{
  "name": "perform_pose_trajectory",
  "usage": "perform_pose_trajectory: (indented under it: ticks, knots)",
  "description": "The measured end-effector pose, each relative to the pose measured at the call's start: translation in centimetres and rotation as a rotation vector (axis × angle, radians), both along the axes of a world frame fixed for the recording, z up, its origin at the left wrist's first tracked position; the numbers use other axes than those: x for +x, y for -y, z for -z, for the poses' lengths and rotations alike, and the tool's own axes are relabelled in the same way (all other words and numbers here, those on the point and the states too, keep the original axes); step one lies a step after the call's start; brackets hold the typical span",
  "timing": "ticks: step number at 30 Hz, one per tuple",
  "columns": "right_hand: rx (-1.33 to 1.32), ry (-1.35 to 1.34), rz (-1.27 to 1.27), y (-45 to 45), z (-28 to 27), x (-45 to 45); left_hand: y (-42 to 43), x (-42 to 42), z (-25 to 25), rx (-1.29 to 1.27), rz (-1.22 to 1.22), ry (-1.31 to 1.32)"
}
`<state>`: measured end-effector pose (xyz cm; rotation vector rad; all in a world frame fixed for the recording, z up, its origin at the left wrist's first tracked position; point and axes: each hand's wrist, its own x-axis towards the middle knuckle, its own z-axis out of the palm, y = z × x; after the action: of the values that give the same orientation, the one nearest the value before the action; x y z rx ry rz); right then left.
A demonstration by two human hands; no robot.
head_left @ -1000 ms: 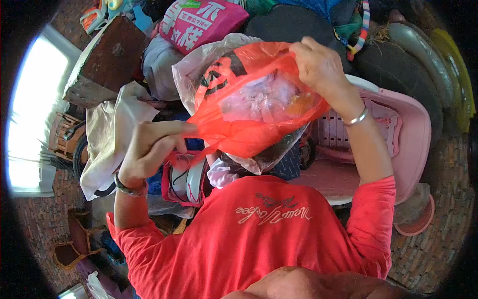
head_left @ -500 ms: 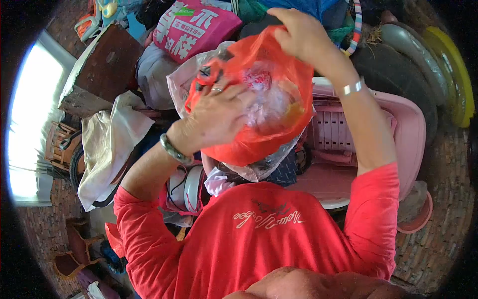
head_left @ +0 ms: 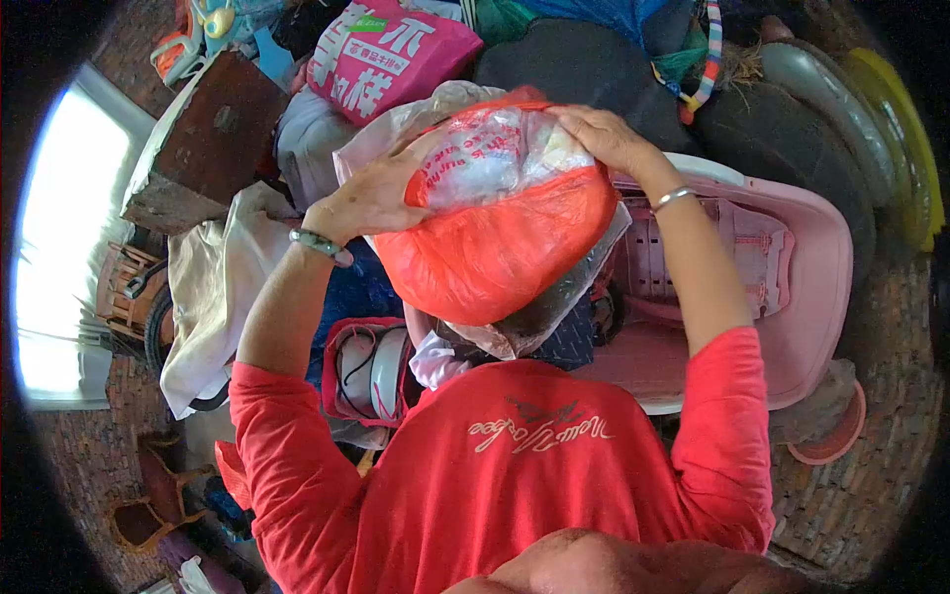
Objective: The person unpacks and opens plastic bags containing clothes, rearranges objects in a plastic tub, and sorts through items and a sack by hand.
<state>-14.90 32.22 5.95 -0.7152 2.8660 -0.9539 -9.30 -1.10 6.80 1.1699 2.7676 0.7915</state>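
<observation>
A red plastic bag [head_left: 495, 262] stuffed with clear plastic bags [head_left: 485, 153] bulges in front of me. Pink-red print marks one of the clear bags. My left hand [head_left: 376, 198] holds the bag's left side, its fingertips partly hidden at the rim. On the upper right rim, my right hand [head_left: 609, 142] grips the edge with bent fingers. Under the red bag lies a pale plastic sheet or bag [head_left: 594, 262], visible around its edges. What lies deeper inside the red bag is hidden.
A pink tub [head_left: 811, 297] stands to the right. Behind are a pink printed bag [head_left: 391, 54] and dark round shapes [head_left: 584, 79]. On the left are a brown box [head_left: 213, 129] and a cream cloth [head_left: 218, 287]. A pink-edged case [head_left: 371, 366] lies near my body.
The red bag's raised upper edge has come down, exposing more of the clear bags. My right hand has lowered to the rim; my left hand has moved left, off the contents.
</observation>
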Motion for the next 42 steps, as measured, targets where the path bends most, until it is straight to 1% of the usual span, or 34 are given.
perform_pose_trajectory:
  ticks: [1,2,3,4,5,6,7,8,9,10,11,13,14,15,17,19,20,21,22,23,25,26,28,29,31,33,34,35,36,37,38,39,41,42]
  knots:
    - [0.0,-0.005,-0.002,-0.1,1.0,-0.1,0.5,0.2,0.2,0.023,-0.029,0.079]
    - [-0.358,0.342,0.128,-0.3,3.0,-0.3,1.1,0.4,0.7,0.047,-0.063,0.158]
    - [-0.711,0.695,0.255,-0.4,4.7,-0.5,1.9,0.4,2.0,0.049,-0.073,0.157]
    - [-0.79,0.824,0.384,-0.7,5.4,-0.6,2.4,0.4,3.5,-0.002,-0.093,0.06]
    - [-0.788,0.821,0.374,-0.9,6.6,-0.6,3.1,0.2,4.7,-0.055,-0.11,-0.039]
    - [-0.939,0.853,0.329,-1.3,8.0,-0.5,2.4,2.0,4.0,-0.066,-0.21,-0.115]
    - [-1.089,0.885,0.287,-1.7,9.2,0.0,2.6,2.6,4.1,-0.064,-0.21,-0.114]
    - [-1.084,0.89,0.287,-2.5,10.3,1.0,3.0,3.0,4.4,0.193,-0.176,0.149]
    - [-0.862,0.608,0.262,-3.3,11.1,2.2,3.5,3.5,4.8,0.448,-0.14,0.412]
    - [-0.635,0.326,0.228,-3.5,11.0,2.6,4.3,4.0,5.9,0.415,-0.24,0.423]
    - [-0.629,0.331,0.223,-3.9,10.5,2.3,4.6,4.5,7.0,0.421,-0.246,0.425]
    - [-0.268,-0.182,0.448,-4.1,6.4,3.0,4.8,5.6,8.6,0.45,-0.293,0.133]
    - [-0.406,-0.296,0.446,-2.9,4.2,4.5,4.3,6.3,7.4,0.424,-0.274,0.048]
    - [-0.544,-0.413,0.435,-0.9,1.8,6.3,3.9,6.8,6.9,0.427,-0.272,0.051]
    - [-0.191,-0.789,0.093,1.9,-1.8,9.4,2.9,8.0,6.6,0.446,-0.258,-0.135]
    - [0.005,-0.662,-0.19,4.0,-2.2,12.5,2.6,8.8,7.4,0.476,-0.237,-0.136]
    - [0.005,-0.655,-0.188,4.5,-1.8,13.9,2.8,9.1,7.7,0.431,-0.231,-0.152]
    - [0.106,-0.653,-0.184,4.9,-1.4,15.1,3.0,9.4,8.0,0.388,-0.231,-0.17]
    - [0.208,-0.649,-0.184,5.2,-1.0,15.8,3.1,9.7,8.5,0.443,-0.264,-0.178]
    - [0.209,-0.641,-0.194,5.2,-0.5,16.2,3.3,10.0,8.7,0.445,-0.273,-0.171]
    - [0.355,-0.547,-0.238,4.9,1.1,17.0,3.5,10.6,8.9,0.408,-0.267,-0.216]
    - [0.328,-0.626,-0.248,5.1,1.6,17.4,3.6,10.7,8.9,0.406,-0.269,-0.209]
    - [0.349,-0.605,-0.301,5.0,1.6,18.5,3.8,10.9,9.0,0.385,-0.234,-0.327]
    - [0.373,-0.593,-0.349,4.9,1.6,18.9,3.9,11.0,9.2,0.387,-0.24,-0.321]
    - [0.376,-0.591,-0.354,4.7,2.8,19.4,4.3,11.2,9.5,0.387,-0.273,-0.317]
    - [0.484,-0.52,-0.343,4.2,3.5,19.3,4.5,11.5,9.9,0.387,-0.275,-0.309]
    - [0.486,-0.516,-0.344,4.3,3.4,19.3,4.5,11.6,10.2,0.448,-0.275,-0.27]
    - [0.409,-0.51,-0.277,4.4,3.0,19.1,4.5,11.8,10.5,0.508,-0.277,-0.232]
    - [0.33,-0.501,-0.209,4.5,2.7,19.0,4.4,12.3,10.9,0.507,-0.28,-0.23]
    - [0.329,-0.502,-0.21,4.8,2.3,18.8,4.4,12.7,11.4,0.562,-0.35,-0.171]
    - [0.275,-0.56,-0.188,5.1,1.9,18.4,4.1,13.0,11.6,0.615,-0.419,-0.112]
    - [0.223,-0.612,-0.164,5.6,1.5,18.2,3.9,13.5,11.6,0.614,-0.419,-0.109]
    - [0.215,-0.601,-0.199,7.2,0.3,17.6,2.7,14.2,11.4,0.629,-0.648,-0.062]
    - [0.207,-0.592,-0.236,8.0,0.0,17.3,2.4,14.3,10.6,0.508,-0.645,-0.163]
